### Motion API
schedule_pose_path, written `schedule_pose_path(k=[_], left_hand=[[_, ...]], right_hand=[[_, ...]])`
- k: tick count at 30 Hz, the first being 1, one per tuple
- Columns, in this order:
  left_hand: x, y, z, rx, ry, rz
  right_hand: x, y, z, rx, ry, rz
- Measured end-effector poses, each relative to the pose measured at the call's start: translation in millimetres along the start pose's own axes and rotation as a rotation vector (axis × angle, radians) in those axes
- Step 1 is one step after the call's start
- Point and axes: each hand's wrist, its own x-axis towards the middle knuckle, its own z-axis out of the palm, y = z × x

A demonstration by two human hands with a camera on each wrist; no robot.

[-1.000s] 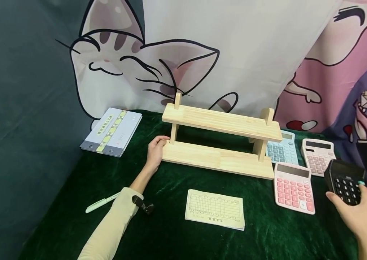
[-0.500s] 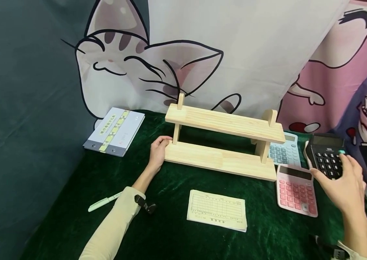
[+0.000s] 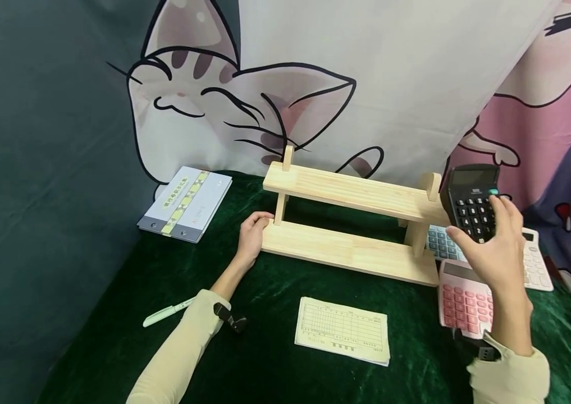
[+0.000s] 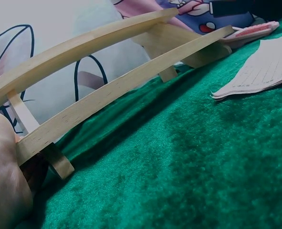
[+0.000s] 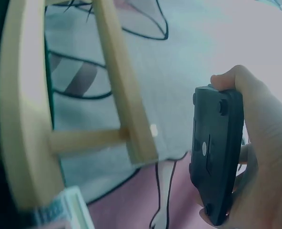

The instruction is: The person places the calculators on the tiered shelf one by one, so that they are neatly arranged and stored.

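Head view: the black calculator has come leftward since half a second ago, from over the white calculator to the shelf's right end, overlapping its top board from here. The right hand grips it by its sides, keys toward the camera, screen end pointing up, long axis upright and crosswise to the shelf's. The left hand still grips the lower board's left end. The right hand and wrist hide parts of the white calculator and the pink calculator; the blue calculator is partly covered at the shelf's right end.

Left wrist view: the left hand is cut off at the frame's edge, its fingertips hard to make out at the shelf's near end.

Right wrist view: the black calculator shows its back, keys hidden, with a gap between it and the shelf; some gripping fingers are hidden behind it.
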Motion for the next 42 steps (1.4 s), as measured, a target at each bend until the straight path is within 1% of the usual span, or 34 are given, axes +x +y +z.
schedule_pose_path(k=[5,10,14,19,22,27,34,38,42], left_hand=[[0.2,-1.3,0.8,0.006,0.001,0.0],[-0.4,-3.1,1.8,0.009,-0.006,-0.004],[-1.3,-2.7,0.2,0.015,-0.014,-0.006],[-0.8,1.6,-5.8,0.013,0.006,0.004],[0.5,2.9,-8.1,0.012,0.004,0.002],[1.8,0.9,-6.6,0.012,-0.003,-0.003],[0.7,-1.3,-0.7,0.015,0.003,0.011],[-0.1,-0.9,0.1,0.019,0.006,0.008],[-0.3,-0.2,-0.5,0.021,0.001,0.0]], right_hand=[[5.9,-19.8,10.1,0.031,-0.018,-0.063],[9.6,-34.1,21.1,0.026,-0.059,-0.117],[11.4,-40.4,30.0,0.002,-0.087,-0.16],[17.3,-44.7,39.3,-0.012,-0.089,-0.21],[21.1,-45.9,43.6,-0.028,-0.09,-0.23],[21.5,-42.6,50.0,-0.076,-0.115,-0.229],[20.1,-35.7,56.3,-0.181,-0.184,-0.2],[19.8,-36.0,59.1,-0.226,-0.233,-0.195],[19.3,-38.1,61.9,-0.275,-0.262,-0.189]])
